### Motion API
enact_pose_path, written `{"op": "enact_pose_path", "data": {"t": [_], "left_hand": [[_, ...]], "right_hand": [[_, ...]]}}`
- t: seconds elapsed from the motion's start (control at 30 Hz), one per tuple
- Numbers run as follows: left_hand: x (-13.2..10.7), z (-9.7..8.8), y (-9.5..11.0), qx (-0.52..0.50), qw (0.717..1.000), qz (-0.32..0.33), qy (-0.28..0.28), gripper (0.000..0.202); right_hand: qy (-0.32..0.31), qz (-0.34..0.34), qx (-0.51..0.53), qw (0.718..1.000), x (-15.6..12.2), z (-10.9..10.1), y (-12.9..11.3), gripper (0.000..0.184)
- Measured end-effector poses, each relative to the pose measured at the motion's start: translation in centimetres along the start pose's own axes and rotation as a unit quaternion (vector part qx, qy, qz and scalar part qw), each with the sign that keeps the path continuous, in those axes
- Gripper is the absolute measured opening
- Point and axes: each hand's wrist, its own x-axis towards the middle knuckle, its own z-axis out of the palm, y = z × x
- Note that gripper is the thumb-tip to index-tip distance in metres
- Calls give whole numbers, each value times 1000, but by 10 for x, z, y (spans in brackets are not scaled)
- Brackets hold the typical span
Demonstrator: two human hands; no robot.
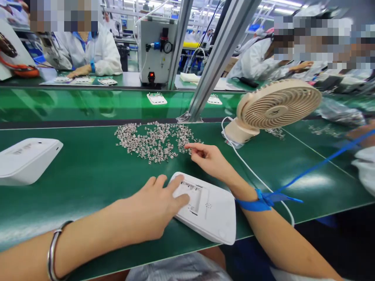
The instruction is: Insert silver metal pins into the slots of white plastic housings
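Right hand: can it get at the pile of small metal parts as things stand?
Likely yes: the right hand has fingertips at the edge of the pile of small metal parts; nothing lies between.

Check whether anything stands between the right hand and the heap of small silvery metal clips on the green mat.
Nothing visible does. The right hand reaches the right edge of the heap of small silvery metal clips, bare green mat beneath. The round beige plastic fan stands off to the right, clear of that path.
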Motion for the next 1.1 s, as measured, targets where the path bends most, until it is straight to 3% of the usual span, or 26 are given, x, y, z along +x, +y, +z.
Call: {"op": "enact_pose_path", "data": {"t": [0.1, 0.23, 0.37, 0.47, 0.63, 0.77, 0.87, 1.1], "left_hand": [[-2, 11, 13, 73, 993, -35, 85, 35], [-3, 22, 39, 159, 967, -97, 176, 40], [-8, 28, 57, 109, 963, -45, 241, 52], [-9, 28, 57, 102, 968, -23, 228, 47], [-2, 24, 44, 260, 943, -150, 142, 65], [3, 20, 35, 323, 927, -168, 88, 31], [4, 19, 34, 326, 929, -152, 85, 23], [4, 21, 39, 290, 942, -98, 135, 45]], "right_hand": [[35, 32, 42, 998, 1, -3, 2, 23], [67, 68, 174, 980, 2, -4, -1, 17], [64, 95, 243, 963, 1, -6, -9, 19], [68, 89, 245, 963, -1, -7, -13, 22], [52, 79, 256, 962, -3, -6, -16, 21], [58, 69, 247, 965, -5, -3, -19, 21], [51, 72, 246, 965, -7, 1, -21, 23], [-10, 35, 157, 987, -18, 17, -25, 24]]}}
